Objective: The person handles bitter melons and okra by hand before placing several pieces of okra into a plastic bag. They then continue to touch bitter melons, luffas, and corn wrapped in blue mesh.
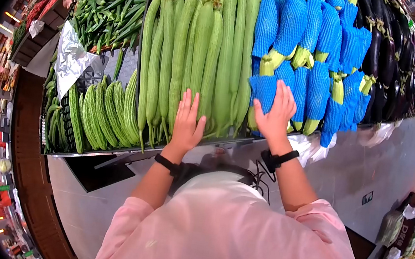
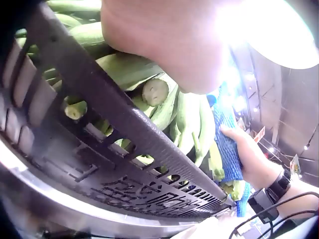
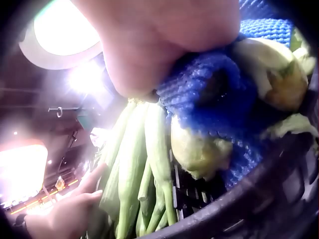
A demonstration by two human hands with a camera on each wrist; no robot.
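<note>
Long green ridged gourds (image 1: 180, 57) lie side by side in a black crate (image 2: 114, 104). The left hand (image 1: 186, 126) rests on their lower ends, fingers straight and pointing away from the body. To its right, the right hand (image 1: 275, 112) lies on a gourd in blue foam netting (image 1: 262, 90), thumb on the near side and fingers extended over the net. In the right wrist view the blue netting (image 3: 209, 94) is bunched below that hand, with a pale gourd end (image 3: 194, 149) sticking out. The right fingertips are hidden there.
Bitter gourds (image 1: 106, 115) and okra (image 1: 110, 10) fill the left side of the stand. More netted gourds (image 1: 319, 92) and dark eggplants (image 1: 388, 54) lie to the right. A silvery plastic bag (image 1: 71, 57) sits at the left, and white bags (image 1: 313, 148) hang at the front edge.
</note>
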